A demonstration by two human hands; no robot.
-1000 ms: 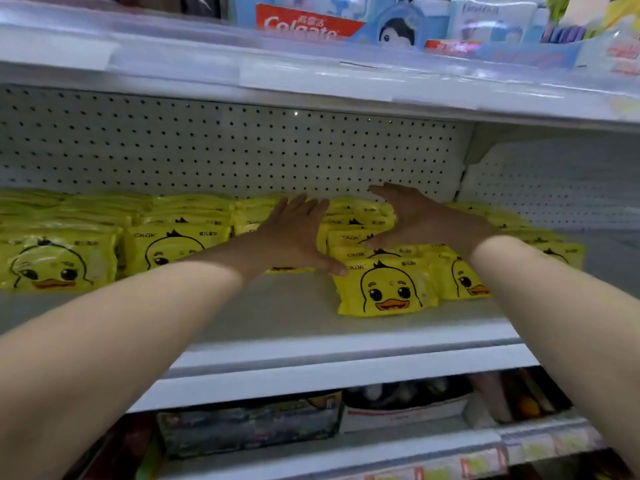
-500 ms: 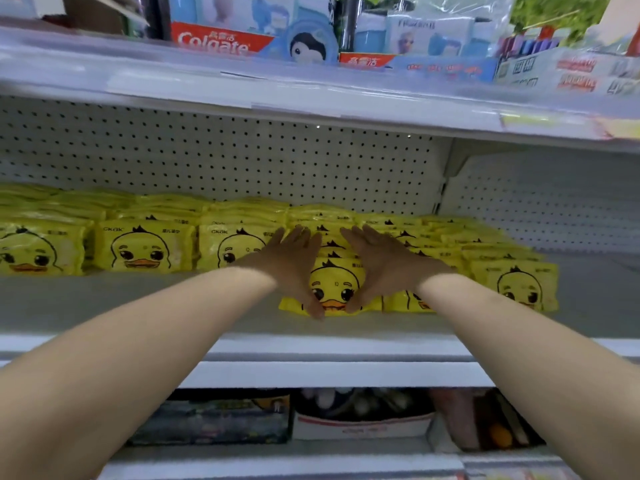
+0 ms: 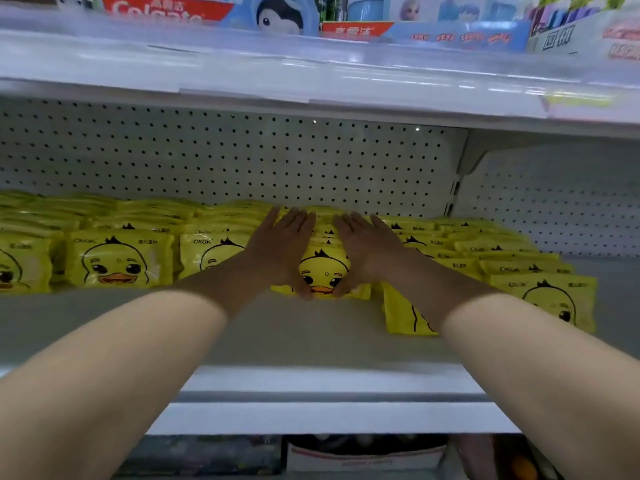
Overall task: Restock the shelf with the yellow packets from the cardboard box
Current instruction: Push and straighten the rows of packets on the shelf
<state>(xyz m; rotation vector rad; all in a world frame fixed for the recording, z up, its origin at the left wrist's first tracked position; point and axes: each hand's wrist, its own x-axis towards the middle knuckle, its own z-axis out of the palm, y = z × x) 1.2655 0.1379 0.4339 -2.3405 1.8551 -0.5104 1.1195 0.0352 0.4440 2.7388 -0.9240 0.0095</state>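
Observation:
Rows of yellow duck-face packets lie on the white shelf (image 3: 311,341). My left hand (image 3: 280,247) and my right hand (image 3: 367,251) flank one row of packets (image 3: 323,268) in the middle, fingers straight and pointing toward the pegboard, thumbs meeting at the front packet's lower edge. Both palms press against the sides of that row. More packets lie to the left (image 3: 117,259) and to the right (image 3: 547,299). The cardboard box is out of view.
A perforated white back panel (image 3: 242,161) closes the shelf behind. The shelf above (image 3: 311,71) carries toothpaste boxes. A lower shelf (image 3: 363,455) holds other goods. The right part of the shelf beyond the packets is bare.
Both hands moved from resting on separate rows to closing together around the middle row, and they have slid it back slightly. The camera has come closer to the shelf.

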